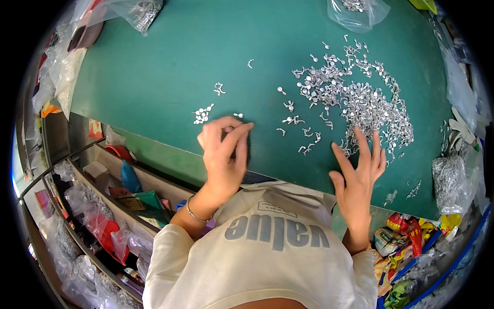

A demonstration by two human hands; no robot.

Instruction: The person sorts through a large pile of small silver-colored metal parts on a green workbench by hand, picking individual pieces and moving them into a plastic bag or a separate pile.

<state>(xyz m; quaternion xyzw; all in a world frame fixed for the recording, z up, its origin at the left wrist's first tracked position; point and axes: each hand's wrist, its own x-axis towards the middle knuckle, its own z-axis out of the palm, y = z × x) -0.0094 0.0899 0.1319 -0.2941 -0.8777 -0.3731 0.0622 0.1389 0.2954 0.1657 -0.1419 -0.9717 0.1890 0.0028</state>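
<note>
My left hand (225, 149) is over the near edge of the green table (170, 62), its fingers curled and the thumb drawn against them. Whatever lies between the fingertips, if anything, is hidden. Just beyond those fingers is a single small silver metal piece (238, 115) with a round head. A small cluster of similar pieces (203, 114) rests to its left, and a few more lie farther off. My right hand (358, 172) has its fingers spread, fingertips at the near edge of a large heap of small silver metal pieces (365, 105). Several loose pieces (307, 133) are scattered between the hands.
Clear plastic bags of metal pieces stand at the far right (357, 13) and far left (145, 14). Another filled bag (448, 180) and a pale glove (461, 126) sit by the right edge. Below left is an open drawer (105, 170); colourful packets (406, 232) lie below right.
</note>
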